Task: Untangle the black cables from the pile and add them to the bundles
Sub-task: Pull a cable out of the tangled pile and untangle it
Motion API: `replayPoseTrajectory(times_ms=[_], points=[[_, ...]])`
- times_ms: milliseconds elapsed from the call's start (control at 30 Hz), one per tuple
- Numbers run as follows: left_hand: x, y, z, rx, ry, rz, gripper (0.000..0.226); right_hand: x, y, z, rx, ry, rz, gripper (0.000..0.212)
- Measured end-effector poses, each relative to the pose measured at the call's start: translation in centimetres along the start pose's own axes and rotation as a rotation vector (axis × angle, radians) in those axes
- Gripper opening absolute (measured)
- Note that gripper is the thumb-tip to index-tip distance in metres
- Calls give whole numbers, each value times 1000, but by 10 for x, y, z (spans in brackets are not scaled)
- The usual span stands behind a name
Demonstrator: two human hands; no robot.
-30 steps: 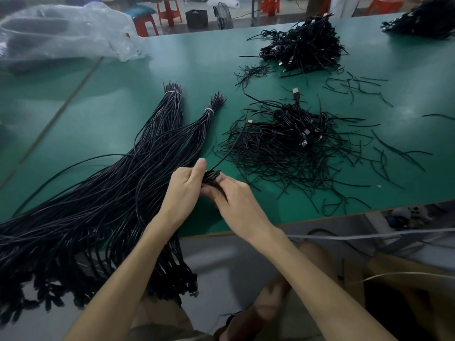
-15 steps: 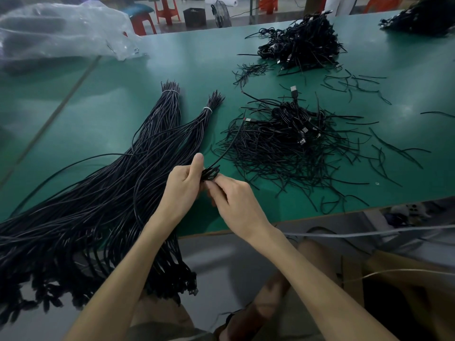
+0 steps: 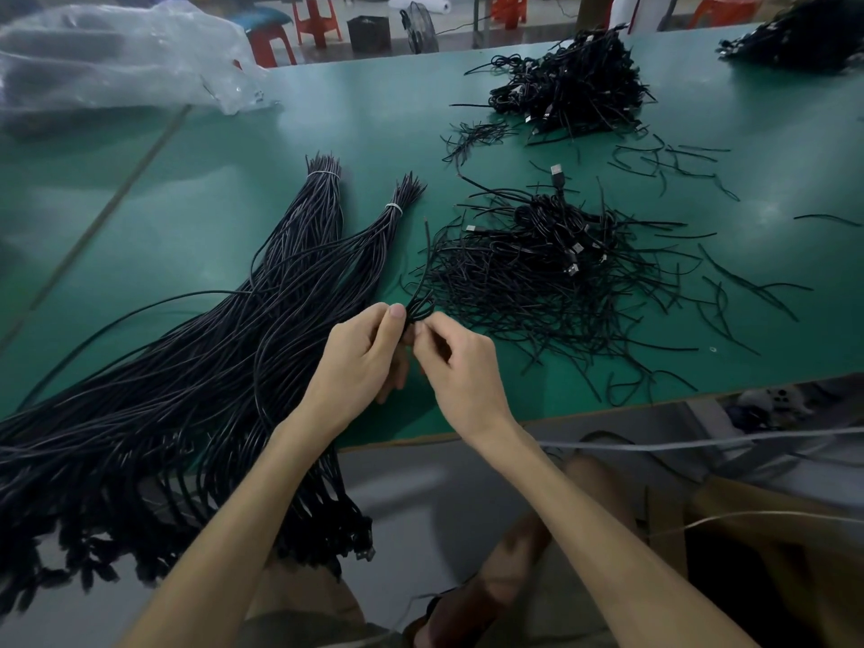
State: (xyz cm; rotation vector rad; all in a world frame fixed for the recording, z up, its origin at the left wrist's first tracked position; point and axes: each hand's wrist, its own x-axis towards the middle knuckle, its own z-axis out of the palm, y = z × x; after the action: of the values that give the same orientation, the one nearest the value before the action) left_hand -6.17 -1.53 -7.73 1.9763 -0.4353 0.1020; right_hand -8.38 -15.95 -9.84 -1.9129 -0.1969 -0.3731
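The long green bench (image 3: 355, 133) fills most of the room in front of the seated person. Beyond its far edge stand red plastic stools (image 3: 318, 21) and a small black floor fan (image 3: 418, 23) on a pale floor. A crumpled clear plastic bag (image 3: 117, 53) lies at the far left corner.

Two tied bundles of long black cables (image 3: 299, 273) lie on the left half of the bench. Their long axis runs from the near left edge to the far middle, and the white-banded tips point away from the person. Their plug ends hang over the near edge. The tangled pile of short black cables (image 3: 551, 273) sits just right of the bundles, with a second heap of black cables (image 3: 575, 86) farther back.

Both hands meet above the bench between the bundles and the pile. The left hand (image 3: 360, 362) pinches a thin black cable (image 3: 419, 307) between thumb and curled fingers, and the right hand (image 3: 463, 367) nips it from the other side — fingertips almost touching.

A second ago that cable slanted up to the right, its free end over the edge of the pile. Now it stands nearly upright, its free end clear of the pile, and the hands sit about where they were.
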Motion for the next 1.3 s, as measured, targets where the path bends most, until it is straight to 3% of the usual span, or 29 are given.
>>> replayPoseTrajectory(times_ms=[100, 233, 367, 533, 700, 833, 933, 1033, 1133, 1233, 1300], points=[[-2, 3, -1, 71, 1, 1, 35, -1, -3, -1, 12, 2, 7, 35], [-4, 18, -12, 345, -35, 40, 36, -1, -6, -2, 68, 25, 21, 36], [-11, 43, -33, 398, -143, 108, 46, -3, -6, -4, 150, 34, 24, 32], [-13, 57, -47, 271, -244, 252, 25, -7, -20, -7, 180, 3, -60, 23], [-1, 55, -42, 487, -92, 356, 31, -8, -35, -19, 190, -43, -31, 25], [3, 56, -33, 625, -67, 285, 49, -7, -39, -27, 138, -60, -52, 37], [5, 55, -28, 541, -22, 239, 45, -9, -37, -31, 125, -82, -74, 30], [5, 56, -28, 364, 1, 152, 23, -11, -39, -33, 77, -93, -122, 30], [6, 63, -32, 127, -107, 27, 19, -10, -40, -38, -128, -108, -226, 25], [5, 66, -47, -77, -239, 23, 33, -6, -38, -49, -259, -69, -283, 19], [3, 64, -55, -134, -370, 44, 29, -5, -37, -54, -282, -52, -297, 18]])
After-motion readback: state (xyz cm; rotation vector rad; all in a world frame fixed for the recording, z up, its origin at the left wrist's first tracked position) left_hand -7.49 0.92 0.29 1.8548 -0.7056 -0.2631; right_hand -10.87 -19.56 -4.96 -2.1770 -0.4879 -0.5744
